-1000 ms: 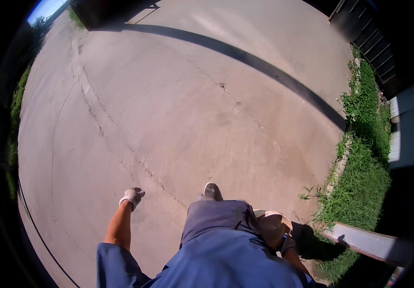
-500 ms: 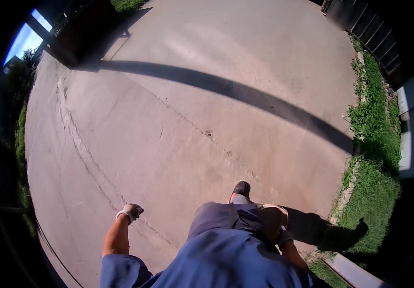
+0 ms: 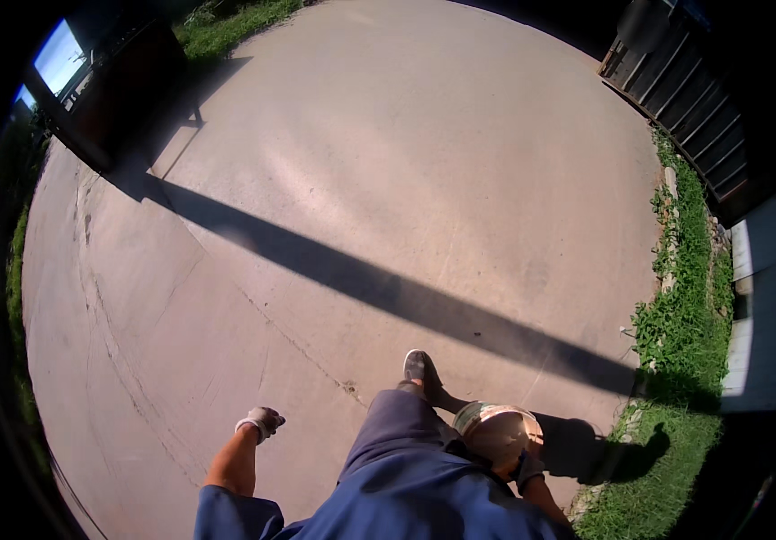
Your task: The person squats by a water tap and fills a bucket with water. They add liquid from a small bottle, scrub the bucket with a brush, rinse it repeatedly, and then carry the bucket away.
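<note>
A round, tan-coloured bucket [image 3: 499, 436] with a pale rim and a greenish patch on its left edge hangs at the person's right side, near the lower middle of the view, just right of the dark-trousered leg and above the concrete driveway [image 3: 388, 180]. Its mouth faces up, and the inside reads as a plain brownish disc; whether anything lies in it cannot be told. The right hand [image 3: 527, 470] wears a dark glove and sits at the bucket's near right edge, closed on it, though the fingers and any handle are hidden by the bucket and the blue sleeve. The left hand [image 3: 260, 422] is well apart from the bucket, out to the left past the leg, in a pale glove and curled into a loose fist with nothing visible in it. One shoe [image 3: 419, 367] shows just beyond the bucket on the far side; the other foot is hidden under the body. A long dark shadow crosses the driveway from far left to near right. A strip of grass [image 3: 685, 297] runs along the right edge, with a dark fence [image 3: 685, 81] beyond it, both bent by the lens.
</note>
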A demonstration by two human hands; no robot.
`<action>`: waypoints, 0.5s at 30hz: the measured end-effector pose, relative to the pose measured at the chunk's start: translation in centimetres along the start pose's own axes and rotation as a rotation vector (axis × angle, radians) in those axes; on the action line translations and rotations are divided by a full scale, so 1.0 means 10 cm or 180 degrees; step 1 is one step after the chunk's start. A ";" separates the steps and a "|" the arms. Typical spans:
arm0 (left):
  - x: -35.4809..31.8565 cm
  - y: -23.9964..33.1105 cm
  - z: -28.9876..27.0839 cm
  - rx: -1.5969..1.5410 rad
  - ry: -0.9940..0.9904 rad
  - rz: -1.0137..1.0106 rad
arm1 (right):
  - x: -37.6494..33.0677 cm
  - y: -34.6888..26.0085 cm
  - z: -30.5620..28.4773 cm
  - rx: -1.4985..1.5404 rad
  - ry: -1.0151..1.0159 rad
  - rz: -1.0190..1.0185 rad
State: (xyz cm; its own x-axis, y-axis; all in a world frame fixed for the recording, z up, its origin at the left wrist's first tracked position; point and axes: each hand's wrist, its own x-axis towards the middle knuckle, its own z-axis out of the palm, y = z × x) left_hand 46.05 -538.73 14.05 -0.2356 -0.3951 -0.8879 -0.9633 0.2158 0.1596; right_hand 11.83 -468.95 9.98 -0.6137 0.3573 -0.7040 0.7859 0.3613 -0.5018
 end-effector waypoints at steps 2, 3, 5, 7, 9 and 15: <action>0.28 0.91 -0.77 -0.0357 0.0252 0.0049 | 0.14 -0.64 0.08 -0.0009 -0.0143 0.0514; 0.51 0.87 -1.19 -0.0554 0.0630 0.0204 | 0.14 -1.03 0.43 -0.0022 -0.0394 0.0762; 0.83 2.05 -1.77 -0.0954 0.0772 0.0653 | 0.42 -1.45 0.31 -0.0083 -0.0191 0.0762; 0.99 2.98 -2.44 -0.1220 0.0883 0.1136 | 0.70 -1.97 0.56 0.0307 -0.0064 0.0906; 1.44 3.49 -2.85 -0.1480 0.1120 0.1581 | 1.34 -2.44 0.55 0.0867 -0.0447 0.0960; 2.03 3.19 -3.23 -0.1319 0.0912 -0.0194 | 1.71 -4.06 1.90 0.0093 -0.0360 0.1400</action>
State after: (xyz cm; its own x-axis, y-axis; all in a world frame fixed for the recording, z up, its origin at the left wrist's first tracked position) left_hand 6.39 -568.70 15.05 -0.1474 -0.6375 -0.7562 -0.9327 -0.1648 0.3207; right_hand -29.17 -493.84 8.75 -0.2102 0.3743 -0.9032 0.9729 0.1711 -0.1555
